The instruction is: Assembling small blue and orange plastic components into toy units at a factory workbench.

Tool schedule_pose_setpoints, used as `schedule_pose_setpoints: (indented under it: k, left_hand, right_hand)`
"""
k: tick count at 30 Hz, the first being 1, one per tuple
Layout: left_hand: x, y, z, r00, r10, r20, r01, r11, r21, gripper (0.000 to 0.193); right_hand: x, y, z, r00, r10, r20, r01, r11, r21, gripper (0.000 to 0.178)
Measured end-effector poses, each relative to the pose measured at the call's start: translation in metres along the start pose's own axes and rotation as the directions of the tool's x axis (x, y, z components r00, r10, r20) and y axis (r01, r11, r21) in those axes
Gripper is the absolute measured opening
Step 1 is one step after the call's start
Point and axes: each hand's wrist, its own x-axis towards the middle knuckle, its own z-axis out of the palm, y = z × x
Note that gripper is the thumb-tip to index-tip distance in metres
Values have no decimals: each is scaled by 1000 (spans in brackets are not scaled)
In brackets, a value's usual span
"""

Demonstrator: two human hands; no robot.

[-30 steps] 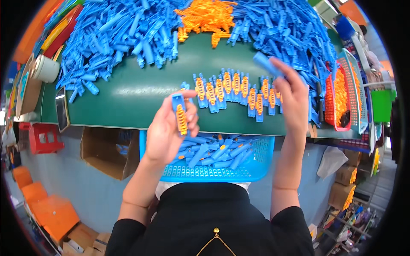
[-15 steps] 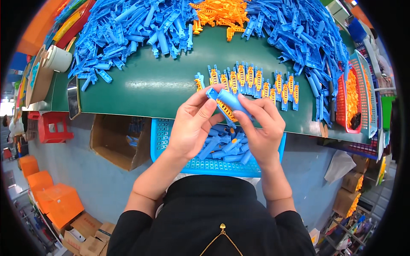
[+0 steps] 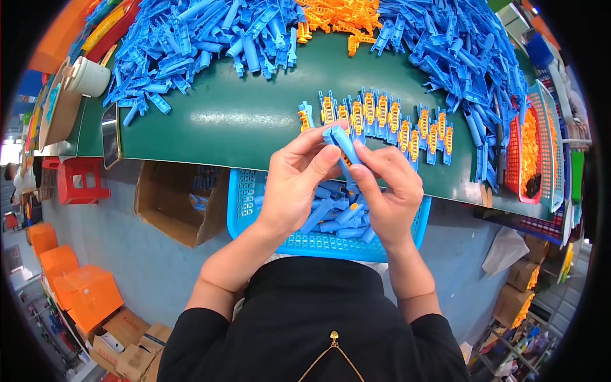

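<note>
The blue cover (image 3: 344,145) gripped by the right hand (image 3: 389,191) has come down against the blue case (image 3: 329,135) pinched in the left hand (image 3: 298,181), so they seem nearly joined.

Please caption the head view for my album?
Left hand and right hand hold two blue plastic shells together at a green worktable.

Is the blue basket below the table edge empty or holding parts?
Not empty: blue pieces lie piled inside the basket.
</note>
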Motion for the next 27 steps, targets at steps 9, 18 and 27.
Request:
schedule_pose_setpoints:
  k: [9,18,27]
  left_hand:
    - [4,2,-7,999,-30,-11,29,990,-138,31]
    - [1,-7,-11,988,142,57,-134,983,-123,30]
    - [3,13,-12,798,499,338,-579,478,661,36]
  right_hand:
    - [4,-6,0,991,-45,130,54,997,-62,36]
    - [0,0,-1,995,-93,46,95,994,-46,31]
    - [1,8,-12,909,374,183,-411,737,536,28]
